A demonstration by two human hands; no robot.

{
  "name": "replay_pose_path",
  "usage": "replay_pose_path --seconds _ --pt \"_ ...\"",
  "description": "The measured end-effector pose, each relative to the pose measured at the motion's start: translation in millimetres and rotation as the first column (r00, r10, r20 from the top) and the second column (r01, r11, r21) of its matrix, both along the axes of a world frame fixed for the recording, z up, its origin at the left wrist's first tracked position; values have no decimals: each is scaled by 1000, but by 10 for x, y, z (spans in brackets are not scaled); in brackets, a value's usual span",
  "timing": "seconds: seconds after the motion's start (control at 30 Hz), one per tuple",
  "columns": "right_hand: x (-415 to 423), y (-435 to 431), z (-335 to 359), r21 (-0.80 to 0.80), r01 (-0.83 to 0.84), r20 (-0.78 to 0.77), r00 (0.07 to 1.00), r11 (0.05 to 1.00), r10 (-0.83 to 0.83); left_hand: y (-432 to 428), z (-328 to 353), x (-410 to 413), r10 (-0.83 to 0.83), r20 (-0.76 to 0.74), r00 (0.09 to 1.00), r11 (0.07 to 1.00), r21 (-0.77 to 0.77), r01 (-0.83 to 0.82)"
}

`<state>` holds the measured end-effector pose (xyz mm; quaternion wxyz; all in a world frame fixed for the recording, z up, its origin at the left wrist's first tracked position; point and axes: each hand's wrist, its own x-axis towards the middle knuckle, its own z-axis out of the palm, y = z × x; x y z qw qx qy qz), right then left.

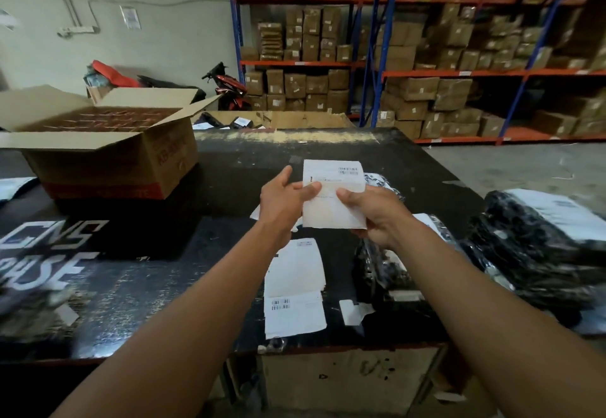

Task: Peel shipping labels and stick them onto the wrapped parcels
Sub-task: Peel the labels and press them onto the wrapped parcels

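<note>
Nearest the edge there's a stack of labels [293,286] lying on the black tabletop [164,270]. Above it, left hand [282,201] and right hand [377,217] each pinch a side of one label sheet [333,194], holding it in the air. Wrapped parcels [531,253] are piled to the right, and an open cardboard box [108,155] sits far left.

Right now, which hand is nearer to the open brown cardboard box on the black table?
Left. The left hand pinches the white label sheet on the side facing the open brown cardboard box; the right hand grips the sheet's far side.

One head-worn camera (wide-angle) looks forward and down, close over the table [229,171].
</note>
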<state>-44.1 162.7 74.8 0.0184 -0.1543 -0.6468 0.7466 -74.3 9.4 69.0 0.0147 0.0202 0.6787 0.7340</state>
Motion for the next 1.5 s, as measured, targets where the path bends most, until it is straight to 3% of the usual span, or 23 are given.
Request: replay_pose_path --seconds 0.17,0.37,0.57,1.3,1.5 --pt "-189 524 156 116 85 -58 995 990 -78 383 32 -155 -108 6 994 994 -32 108" --pt "-405 1196 362 121 131 -70 990 984 -123 910 -10 -312 -189 -20 982 974 -130 185" --pt "-639 1598 442 127 108 -66 993 986 -100 1295 -5 -447 -159 -3 987 975 -161 156" --pt "-943 1687 490 66 117 -78 991 991 -112 1397 172 -774 -164 -45 985 961 -232 149" --pt "-958 1642 470 65 113 -40 993 991 -111 1335 191 -754 -219 -54 974 964 -169 207"
